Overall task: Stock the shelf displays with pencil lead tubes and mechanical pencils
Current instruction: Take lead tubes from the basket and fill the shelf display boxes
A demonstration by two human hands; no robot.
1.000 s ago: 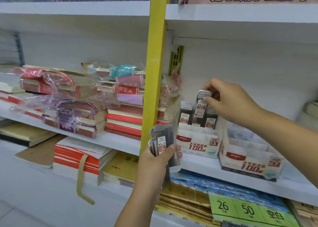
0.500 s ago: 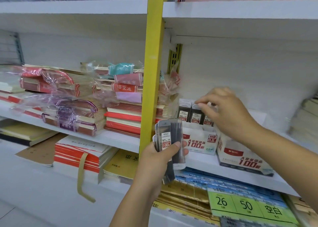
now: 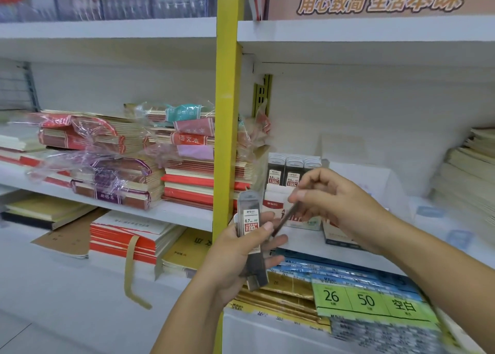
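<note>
Left hand [image 3: 233, 257]: fingers [image 3: 277, 239] wrapped round lead tube bundle [image 3: 250, 218], below the shelf [image 3: 302, 243] edge. Right hand [image 3: 334, 201] pinches one blurred tube [image 3: 286, 216] at the bundle. Three stocked tubes [image 3: 292, 171] upright in display box [image 3: 276, 205], shelf's left end.

The left hand [image 3: 241, 249] grips a bundle of lead tubes [image 3: 250, 225], held upright with the thumb across the front label. The right hand [image 3: 334, 203] pinches a dark tube [image 3: 285, 217], blurred and tilted, its lower end against the bundle. Behind the right hand, a white display box [image 3: 276, 202] on the shelf [image 3: 187, 214] holds upright tubes [image 3: 292, 171]. A yellow post [image 3: 227, 112] stands just behind the left hand. Notebook stacks [image 3: 120, 166] lie left of both hands.
</note>
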